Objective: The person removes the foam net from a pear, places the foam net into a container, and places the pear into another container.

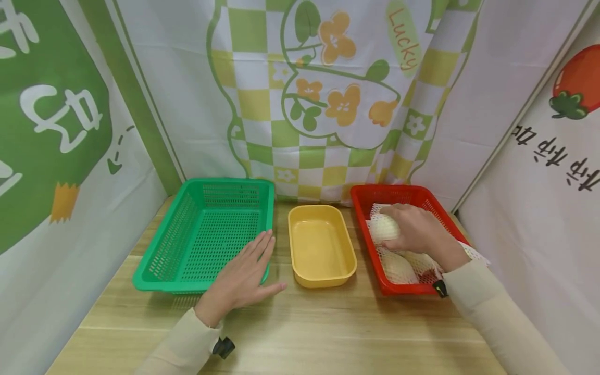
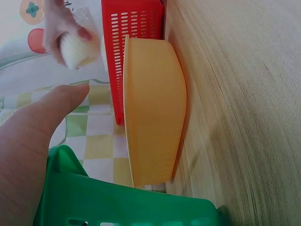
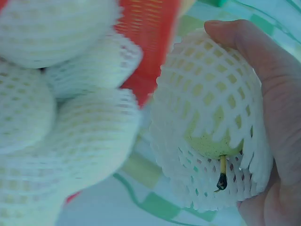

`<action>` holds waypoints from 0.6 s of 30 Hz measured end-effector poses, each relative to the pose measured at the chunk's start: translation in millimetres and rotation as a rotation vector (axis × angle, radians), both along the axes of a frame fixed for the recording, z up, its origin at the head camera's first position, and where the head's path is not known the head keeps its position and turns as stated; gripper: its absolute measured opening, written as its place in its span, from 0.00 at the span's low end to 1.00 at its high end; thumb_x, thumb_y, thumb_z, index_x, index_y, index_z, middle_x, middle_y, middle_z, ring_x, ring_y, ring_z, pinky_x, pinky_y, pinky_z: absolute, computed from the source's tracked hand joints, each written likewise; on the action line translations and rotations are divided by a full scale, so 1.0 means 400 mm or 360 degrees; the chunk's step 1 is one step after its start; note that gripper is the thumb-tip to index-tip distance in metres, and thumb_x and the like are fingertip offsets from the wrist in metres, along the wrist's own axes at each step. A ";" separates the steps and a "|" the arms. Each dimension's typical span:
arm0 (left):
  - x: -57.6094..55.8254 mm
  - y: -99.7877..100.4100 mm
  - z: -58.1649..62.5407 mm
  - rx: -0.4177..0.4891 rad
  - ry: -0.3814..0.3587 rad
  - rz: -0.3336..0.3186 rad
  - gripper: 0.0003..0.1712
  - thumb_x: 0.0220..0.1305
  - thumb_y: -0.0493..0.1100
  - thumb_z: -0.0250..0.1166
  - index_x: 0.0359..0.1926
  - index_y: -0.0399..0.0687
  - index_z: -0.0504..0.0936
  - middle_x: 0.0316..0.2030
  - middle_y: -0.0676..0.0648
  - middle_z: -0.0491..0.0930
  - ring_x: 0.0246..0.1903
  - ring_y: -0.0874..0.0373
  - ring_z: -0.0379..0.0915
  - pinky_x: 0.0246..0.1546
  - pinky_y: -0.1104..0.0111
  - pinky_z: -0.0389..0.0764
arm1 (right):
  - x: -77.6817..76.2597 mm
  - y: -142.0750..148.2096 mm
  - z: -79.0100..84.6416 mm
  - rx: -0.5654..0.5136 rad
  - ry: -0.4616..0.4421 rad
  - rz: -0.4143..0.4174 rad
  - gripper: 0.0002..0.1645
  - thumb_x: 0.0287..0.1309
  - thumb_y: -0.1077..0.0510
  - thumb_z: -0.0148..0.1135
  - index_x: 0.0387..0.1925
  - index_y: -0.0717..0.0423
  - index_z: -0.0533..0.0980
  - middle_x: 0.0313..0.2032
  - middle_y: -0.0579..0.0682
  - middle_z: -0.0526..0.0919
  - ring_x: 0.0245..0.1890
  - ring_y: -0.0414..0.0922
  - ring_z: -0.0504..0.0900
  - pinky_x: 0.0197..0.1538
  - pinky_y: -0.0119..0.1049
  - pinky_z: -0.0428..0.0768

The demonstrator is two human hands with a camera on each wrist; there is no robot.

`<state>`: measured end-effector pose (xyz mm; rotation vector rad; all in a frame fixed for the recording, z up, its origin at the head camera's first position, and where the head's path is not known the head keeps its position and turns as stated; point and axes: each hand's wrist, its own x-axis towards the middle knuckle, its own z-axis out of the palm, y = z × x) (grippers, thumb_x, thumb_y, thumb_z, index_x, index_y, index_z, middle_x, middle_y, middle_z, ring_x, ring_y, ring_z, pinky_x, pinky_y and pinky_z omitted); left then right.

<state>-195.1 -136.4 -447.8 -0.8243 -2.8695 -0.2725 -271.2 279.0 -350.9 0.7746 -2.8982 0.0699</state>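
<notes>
My right hand (image 1: 417,229) grips a pear (image 1: 385,229) in a white foam net, over the red basket (image 1: 398,194). The right wrist view shows the thumb and fingers round this netted pear (image 3: 211,127), its dark-tipped stem poking out at the net's open end. Other netted fruits (image 3: 94,136) lie beside it, some overlapping. My left hand (image 1: 244,278) is stretched out with straight fingers at the near right corner of the green basket (image 1: 270,208), holding nothing. Its thumb (image 2: 51,108) stands apart in the left wrist view.
Between the two baskets a yellow plastic tray (image 1: 323,247) sits on the wooden table (image 1: 328,323). Fabric walls enclose the back and both sides, with a checked, flowered curtain (image 1: 300,156) behind the tray. The green basket's perforated floor shows bare.
</notes>
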 end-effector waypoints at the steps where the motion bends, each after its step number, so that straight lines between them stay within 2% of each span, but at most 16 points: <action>1: 0.000 0.000 0.000 0.0000 -0.0004 -0.0002 0.61 0.70 0.73 0.59 0.82 0.33 0.51 0.85 0.37 0.42 0.85 0.42 0.43 0.83 0.51 0.56 | 0.004 -0.004 0.010 -0.0004 0.0001 0.0008 0.46 0.49 0.41 0.82 0.66 0.57 0.78 0.63 0.61 0.84 0.62 0.63 0.83 0.58 0.65 0.84; 5: 0.000 0.000 0.002 0.0007 -0.0023 -0.0006 0.61 0.70 0.73 0.58 0.82 0.33 0.50 0.85 0.37 0.42 0.85 0.42 0.43 0.84 0.51 0.56 | 0.024 -0.026 0.047 -0.0048 0.0011 0.0041 0.45 0.50 0.42 0.81 0.67 0.55 0.78 0.64 0.59 0.84 0.63 0.61 0.82 0.61 0.64 0.83; 10: 0.000 0.001 0.004 0.0012 -0.0029 -0.0007 0.61 0.70 0.73 0.58 0.82 0.32 0.50 0.85 0.36 0.43 0.85 0.41 0.43 0.83 0.50 0.56 | 0.063 -0.074 0.075 -0.0175 -0.0028 0.0108 0.41 0.49 0.45 0.82 0.64 0.53 0.80 0.61 0.54 0.86 0.60 0.56 0.84 0.61 0.57 0.84; 13: 0.000 0.001 0.004 0.0016 -0.0032 -0.0003 0.60 0.71 0.73 0.58 0.82 0.32 0.50 0.85 0.36 0.43 0.85 0.41 0.43 0.83 0.50 0.56 | 0.087 -0.110 0.074 -0.0202 -0.0005 0.0212 0.39 0.48 0.43 0.82 0.62 0.49 0.81 0.58 0.49 0.87 0.59 0.52 0.84 0.60 0.53 0.85; 18: 0.001 0.001 0.001 0.0021 -0.0021 -0.0003 0.61 0.71 0.73 0.58 0.82 0.32 0.51 0.85 0.37 0.43 0.85 0.42 0.43 0.83 0.50 0.57 | 0.131 -0.167 0.049 -0.0214 0.0008 0.0375 0.39 0.47 0.42 0.83 0.61 0.47 0.82 0.58 0.46 0.87 0.56 0.48 0.85 0.59 0.49 0.86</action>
